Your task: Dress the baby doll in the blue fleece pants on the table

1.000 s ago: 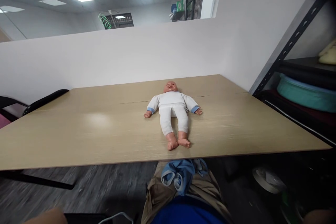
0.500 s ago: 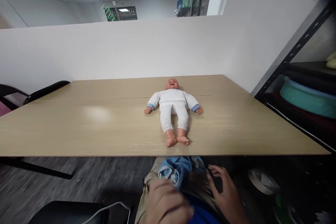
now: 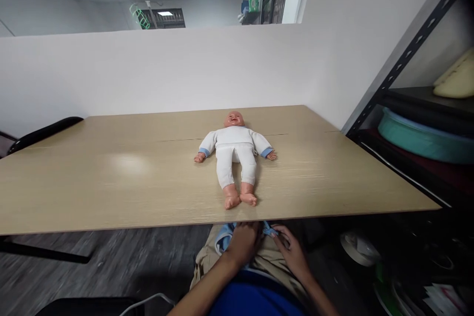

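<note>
In my lap, below the table's front edge, lies a blue cloth with white trim. My left hand is closed over its middle, back of the hand up, with the fingertips hidden. Between thumb and fingers, my right hand pinches a narrow blue part of the cloth. On the table, past both hands, a baby doll lies on its back in a white suit with blue cuffs. Its arms are spread and its bare feet point toward me. Neither hand touches the doll.
A dark metal shelf rack stands at the right, holding a teal round item and a cream-coloured object. A white wall rises behind the table. Chair backs show at the left, and a white cable runs at the lower left.
My left hand has moved forward from near my body onto the blue cloth. My right hand has shifted inward and now pinches the cloth. The view has turned slightly right.
</note>
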`<state>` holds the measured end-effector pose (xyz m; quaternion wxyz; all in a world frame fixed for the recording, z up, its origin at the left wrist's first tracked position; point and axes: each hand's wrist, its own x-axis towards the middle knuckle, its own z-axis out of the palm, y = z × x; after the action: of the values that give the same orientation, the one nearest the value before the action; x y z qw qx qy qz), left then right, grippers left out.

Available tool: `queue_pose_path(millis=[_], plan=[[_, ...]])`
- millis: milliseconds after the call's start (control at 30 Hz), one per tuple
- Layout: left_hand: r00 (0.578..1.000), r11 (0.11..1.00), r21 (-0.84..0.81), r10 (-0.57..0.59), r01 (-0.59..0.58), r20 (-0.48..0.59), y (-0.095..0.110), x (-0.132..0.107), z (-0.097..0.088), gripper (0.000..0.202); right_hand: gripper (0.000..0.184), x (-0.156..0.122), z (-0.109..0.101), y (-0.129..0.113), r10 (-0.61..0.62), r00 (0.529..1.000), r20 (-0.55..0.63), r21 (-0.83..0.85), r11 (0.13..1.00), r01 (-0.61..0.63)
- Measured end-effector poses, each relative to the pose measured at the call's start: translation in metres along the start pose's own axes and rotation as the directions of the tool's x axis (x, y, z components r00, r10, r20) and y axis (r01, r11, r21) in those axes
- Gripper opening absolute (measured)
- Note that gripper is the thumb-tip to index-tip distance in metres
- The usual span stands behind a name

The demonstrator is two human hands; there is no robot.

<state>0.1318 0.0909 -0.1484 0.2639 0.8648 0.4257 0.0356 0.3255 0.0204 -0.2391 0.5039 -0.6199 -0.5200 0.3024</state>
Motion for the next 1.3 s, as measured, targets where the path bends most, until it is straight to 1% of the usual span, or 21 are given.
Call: queue_pose_path(millis=[100,167,300,367,400,433,500,567,633,667,700,767,833,933,1033,1067,1133,1167,1200,1233,1300], plan=[[0.997,0.998,-0.064,-0.026,0.021,-0.079,0.011,-0.034,-0.029,0.018,0.038,-0.012,-0.001,-0.037,0.001,1.0,0.016,0.089,0.996,-0.002],[0.987,0.988,-0.151,-0.005,-0.02,-0.161,0.023,-0.063,-0.05,0.017,0.03,-0.02,-0.007,-0.073,-0.03,0.998,0.06,0.176,0.984,0.018],[0.96,0.958,-0.262,0.043,-0.119,-0.277,0.053,-0.11,-0.094,0.039,0.014,-0.024,-0.024,-0.157,-0.197,0.969,0.151,0.185,0.968,0.168],[0.934,0.928,-0.307,0.097,-0.21,-0.345,0.063,-0.12,-0.115,0.06,0.009,-0.018,-0.03,-0.198,-0.27,0.946,0.179,0.118,0.96,0.252],[0.926,0.9,-0.352,0.124,-0.256,-0.356,0.065,-0.121,-0.125,0.064,0.006,-0.013,-0.033,-0.216,-0.324,0.923,0.209,0.114,0.945,0.306],[0.925,0.867,-0.406,0.143,-0.289,-0.352,0.067,-0.12,-0.134,0.058,0.008,-0.007,-0.035,-0.232,-0.367,0.901,0.23,0.107,0.93,0.352],[0.931,0.814,-0.493,0.151,-0.309,-0.333,0.065,-0.114,-0.152,0.034,0.016,0.005,-0.039,-0.254,-0.457,0.861,0.223,0.105,0.889,0.445],[0.929,0.788,-0.542,0.103,-0.294,-0.355,0.06,-0.107,-0.166,0.027,0.025,0.017,-0.044,-0.261,-0.494,0.843,0.212,0.104,0.87,0.483],[0.918,0.752,-0.595,0.032,-0.283,-0.395,0.055,-0.101,-0.177,0.036,0.046,0.028,-0.049,-0.255,-0.418,0.867,0.271,0.066,0.907,0.416],[0.915,0.724,-0.628,0.012,-0.287,-0.404,0.053,-0.099,-0.182,0.037,0.055,0.033,-0.052,-0.249,-0.351,0.872,0.341,0.035,0.932,0.361],[0.915,0.692,-0.658,0.008,-0.296,-0.404,0.051,-0.097,-0.188,0.034,0.057,0.038,-0.054,-0.243,-0.283,0.86,0.425,0.002,0.95,0.312],[0.921,0.637,-0.697,0.055,-0.33,-0.386,0.048,-0.093,-0.201,0.025,0.039,0.047,-0.059,-0.237,-0.243,0.803,0.544,-0.015,0.954,0.299],[0.916,0.603,-0.701,0.141,-0.38,-0.376,0.044,-0.088,-0.215,0.021,0.018,0.056,-0.062,-0.242,-0.362,0.758,0.543,0.058,0.916,0.396],[0.87,0.635,-0.611,0.224,-0.472,-0.439,0.037,-0.078,-0.24,0.021,0.011,0.071,-0.065,-0.264,-0.599,0.694,0.4,0.17,0.792,0.586],[0.786,0.724,-0.412,0.29,-0.553,-0.546,0.029,-0.064,-0.266,0.021,0.013,0.092,-0.069,-0.29,-0.744,0.604,0.286,0.17,0.66,0.732],[0.751,0.731,-0.348,0.329,-0.587,-0.573,0.027,-0.059,-0.274,0.021,0.015,0.099,-0.071,-0.297,-0.776,0.575,0.259,0.151,0.62,0.77],[0.685,0.694,-0.283,0.407,-0.662,-0.604,0.024,-0.049,-0.289,0.022,0.018,0.115,-0.074,-0.31,-0.813,0.527,0.249,0.125,0.566,0.815],[0.664,0.656,-0.287,0.442,-0.698,-0.603,0.024,-0.044,-0.296,0.022,0.019,0.123,-0.075,-0.316,-0.81,0.525,0.261,0.117,0.566,0.816],[0.657,0.611,-0.32,0.468,-0.724,-0.592,0.024,-0.039,-0.302,0.023,0.019,0.131,-0.075,-0.321,-0.791,0.542,0.283,0.112,0.588,0.801],[0.672,0.574,-0.377,0.478,-0.726,-0.566,0.025,-0.034,-0.308,0.023,0.017,0.139,-0.076,-0.326,-0.758,0.573,0.31,0.106,0.627,0.772],[0.753,0.552,-0.513,0.469,-0.657,-0.461,0.027,-0.023,-0.318,0.022,0.01,0.155,-0.076,-0.334,-0.671,0.638,0.377,0.095,0.714,0.694]])
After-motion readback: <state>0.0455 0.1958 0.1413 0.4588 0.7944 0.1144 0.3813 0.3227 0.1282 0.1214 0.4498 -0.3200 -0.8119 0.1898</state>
